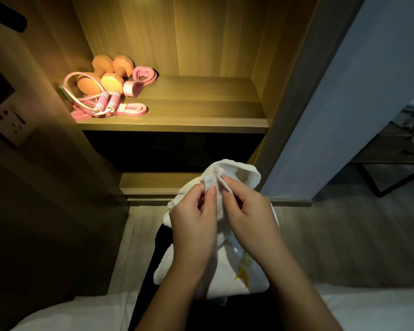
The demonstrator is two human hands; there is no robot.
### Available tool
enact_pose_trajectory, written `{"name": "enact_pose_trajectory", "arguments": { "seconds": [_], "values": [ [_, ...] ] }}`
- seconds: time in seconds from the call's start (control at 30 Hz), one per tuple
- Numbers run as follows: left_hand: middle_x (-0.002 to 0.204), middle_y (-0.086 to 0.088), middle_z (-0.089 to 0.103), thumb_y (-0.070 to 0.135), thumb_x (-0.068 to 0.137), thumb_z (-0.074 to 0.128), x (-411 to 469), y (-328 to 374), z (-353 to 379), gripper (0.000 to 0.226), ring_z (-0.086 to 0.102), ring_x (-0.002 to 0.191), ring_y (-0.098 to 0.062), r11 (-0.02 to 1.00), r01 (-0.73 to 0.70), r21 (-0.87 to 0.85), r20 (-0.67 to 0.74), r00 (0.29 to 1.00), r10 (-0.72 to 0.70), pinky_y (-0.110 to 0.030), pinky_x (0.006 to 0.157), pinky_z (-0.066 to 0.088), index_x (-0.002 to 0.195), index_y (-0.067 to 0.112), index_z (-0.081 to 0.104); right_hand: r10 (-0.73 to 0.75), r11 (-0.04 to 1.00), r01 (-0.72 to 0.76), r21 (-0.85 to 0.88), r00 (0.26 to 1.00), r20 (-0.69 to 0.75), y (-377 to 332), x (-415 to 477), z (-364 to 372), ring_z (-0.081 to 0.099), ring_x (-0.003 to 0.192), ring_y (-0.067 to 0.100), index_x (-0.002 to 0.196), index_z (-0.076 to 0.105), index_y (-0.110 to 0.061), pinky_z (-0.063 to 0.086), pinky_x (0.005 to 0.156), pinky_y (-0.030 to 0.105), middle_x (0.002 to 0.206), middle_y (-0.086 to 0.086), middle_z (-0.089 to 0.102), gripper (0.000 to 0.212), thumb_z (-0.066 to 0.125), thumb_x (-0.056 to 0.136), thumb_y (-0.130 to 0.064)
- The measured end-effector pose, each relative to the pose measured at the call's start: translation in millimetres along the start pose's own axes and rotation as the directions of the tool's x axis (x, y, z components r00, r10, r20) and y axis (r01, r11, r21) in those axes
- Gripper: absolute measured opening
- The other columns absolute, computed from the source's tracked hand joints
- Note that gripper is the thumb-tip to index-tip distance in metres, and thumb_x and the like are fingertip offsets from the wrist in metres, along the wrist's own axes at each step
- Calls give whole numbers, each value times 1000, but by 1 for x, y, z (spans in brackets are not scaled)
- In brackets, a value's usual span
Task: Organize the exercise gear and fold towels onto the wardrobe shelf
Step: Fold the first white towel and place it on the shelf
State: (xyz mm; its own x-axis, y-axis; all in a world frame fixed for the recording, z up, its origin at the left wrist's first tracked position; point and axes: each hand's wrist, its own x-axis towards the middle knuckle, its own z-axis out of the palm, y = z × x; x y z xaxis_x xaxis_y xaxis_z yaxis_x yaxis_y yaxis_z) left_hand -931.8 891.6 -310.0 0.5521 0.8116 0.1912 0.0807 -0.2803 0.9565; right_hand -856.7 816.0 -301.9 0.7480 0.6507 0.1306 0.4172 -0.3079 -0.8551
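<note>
Head view: a wooden wardrobe shelf (201, 101) is seen lit from above in warm light, while the room around it is left dim. On the far left part of the shelf, two orange dumbbells (110, 75) are laid side by side. A pink-handled jump rope (105, 101) is coiled in front of them and over them, and pink resistance bands (142, 76) are placed just beside it on the right. The right part of the shelf is bare wood. A wall socket (7, 123) is mounted on the left, a grey-blue wall panel (320, 115) stands to the right, and a dark-framed table (392, 149) is seen far right on the grey floor (344, 235). White bedding (368, 306) lies along the near edge.

A white towel (239, 175) is held in the air below the shelf, in front of the lower compartment. It is bunched rather than flat. Its long axis runs from far to near, with the pinched upper edge pointing towards the wardrobe and the rest hanging down towards the person's lap. The upper edge is pinched by the left hand (194, 220) and by the right hand (249, 211), the fingers of both being curled on the cloth close together.
</note>
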Motion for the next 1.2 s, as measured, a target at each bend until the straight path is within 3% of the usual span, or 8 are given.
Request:
{"name": "enact_pose_trajectory", "arguments": {
  "seconds": [0.07, 0.2, 0.33, 0.47, 0.63, 0.73, 0.97, 1.2],
  "values": [
    [72, 1, 66, 21, 97, 55, 1, -3, -4, 20, 62, 69, -15, 1000, 13, 14, 22, 1000, -14, -30, 59, 52, 85, 14, 69, -19, 999, 18, 45, 999, 31, 2, -1, 2, 62, 93, -4, 131, 60, -31, 51, 79, 13, 108, -16, 69, 34, 47, 101, -21],
    [78, 9, 68, 20, 96, 55, 2, -3, -9, 19, 65, 77, -9, 1000, 26, 5, 45, 999, -26, -22, 65, 54, 87, 32, 67, -57, 995, 50, 81, 995, 79, 9, -3, 4, 59, 102, -6, 131, 60, -27, 47, 84, 13, 111, -21, 66, 33, 46, 102, -21],
    [81, 8, 70, 16, 96, 57, 8, -6, -14, 24, 66, 78, -6, 998, 62, -9, 65, 996, -61, -22, 66, 55, 86, 36, 66, -51, 981, 21, 193, 987, 152, 16, -4, 0, 45, 119, -18, 132, 47, -42, 34, 94, 1, 114, -51, 49, 33, 40, 102, -31],
    [81, 8, 71, 17, 96, 57, 8, -5, -15, 21, 66, 76, -5, 994, 99, -40, 91, 991, -95, -14, 63, 51, 88, 34, 69, -51, 984, 30, 178, 993, 110, 21, -2, -2, 51, 112, -17, 121, 50, -51, 40, 89, 3, 107, -50, 54, 36, 51, 100, -22],
    [77, 6, 70, 17, 95, 56, 7, -5, -15, 20, 65, 72, -9, 993, 115, -36, 105, 988, -111, -21, 61, 52, 87, 27, 71, -25, 966, 23, 256, 1000, 5, 21, -4, 6, 63, 104, 0, 120, 53, -49, 55, 88, 25, 112, -25, 63, 50, 65, 90, -11],
    [76, 5, 68, 19, 95, 56, 8, -6, -19, 17, 64, 72, -11, 996, 85, -14, 208, 975, -81, -24, 62, 50, 90, 18, 72, -62, 983, 52, 174, 997, 49, 19, 2, -2, 60, 100, -2, 129, 41, -59, 55, 79, 18, 114, -29, 51, 68, 70, 86, -14],
    [77, 12, 68, 23, 93, 60, 11, -7, -20, 11, 63, 73, -7, 999, 19, 42, 315, 949, -31, -24, 64, 54, 91, 28, 70, -197, 980, 197, -20, 980, -22, 15, 16, -17, 58, 92, 6, 105, 72, -28, 55, 69, 23, 104, -9, 55, 29, 73, 83, -10],
    [63, 10, 55, 22, 99, 52, 15, -11, -28, 28, 47, 58, -2, 997, -65, 42, 405, 913, 43, -21, 53, 36, 75, 31, 61, -400, 863, 414, -289, 910, 109, 12, 31, -37, 50, 95, 4, 92, 67, -21, 46, 83, 28, 99, -12, 55, 6, 63, 91, -25]
  ]
}}
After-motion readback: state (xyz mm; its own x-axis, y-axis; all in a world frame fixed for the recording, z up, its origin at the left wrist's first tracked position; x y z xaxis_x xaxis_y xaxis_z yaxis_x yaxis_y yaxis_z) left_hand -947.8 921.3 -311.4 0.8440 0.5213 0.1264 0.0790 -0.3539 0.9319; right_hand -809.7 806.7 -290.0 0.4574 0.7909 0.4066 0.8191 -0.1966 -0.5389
